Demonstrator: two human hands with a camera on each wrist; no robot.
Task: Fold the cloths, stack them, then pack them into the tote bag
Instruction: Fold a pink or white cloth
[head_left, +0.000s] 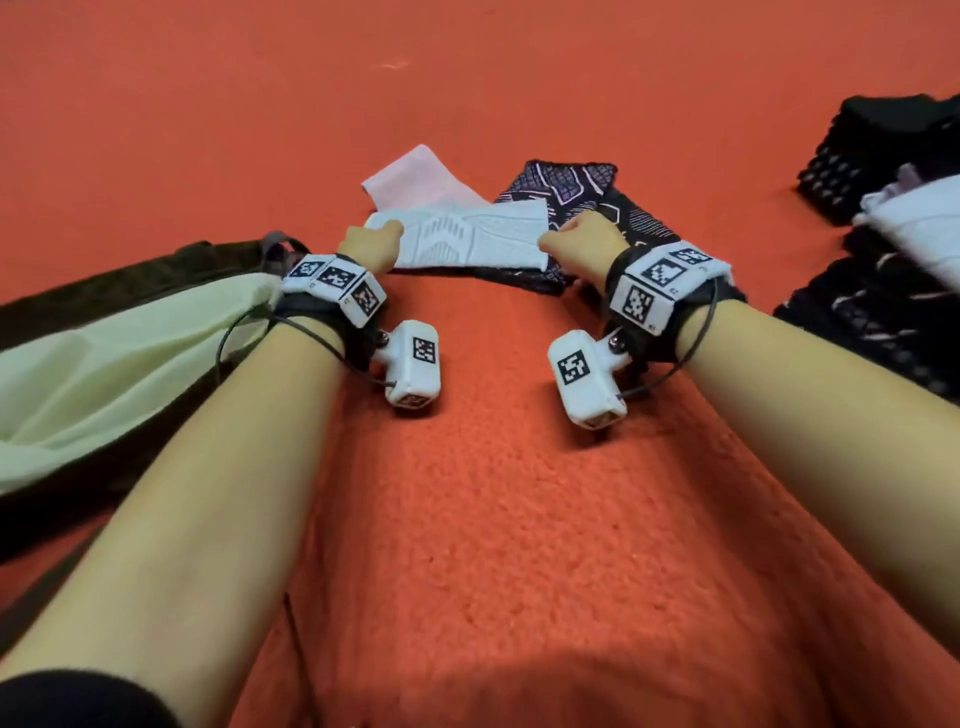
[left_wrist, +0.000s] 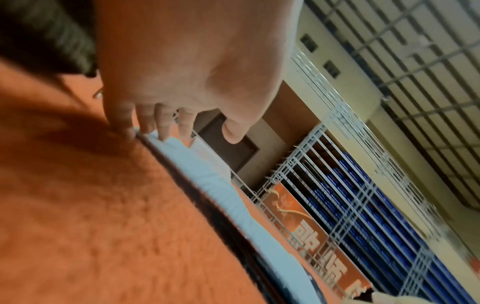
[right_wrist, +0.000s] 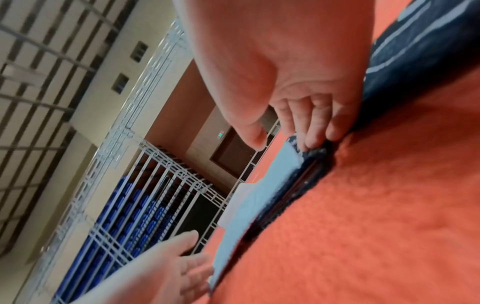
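Both hands at the ends of a folded white cloth on the orange carpet.

The orange carpet (head_left: 467, 519) lies bare between the forearms and beyond the cloths. The tote bag (head_left: 104, 364), dark with a pale lining, lies along the left edge; a dark heap of cloths (head_left: 883, 291) crowds the right edge. A dark patterned cloth (head_left: 597, 208) lies folded under the white cloth (head_left: 467, 239), a pink cloth (head_left: 415, 176) just behind. The left hand (head_left: 371, 241) curls its fingers (left_wrist: 145, 121) onto the white cloth's left end; the right hand (head_left: 584, 239) pinches the right end, fingers (right_wrist: 314, 127) pressed together.
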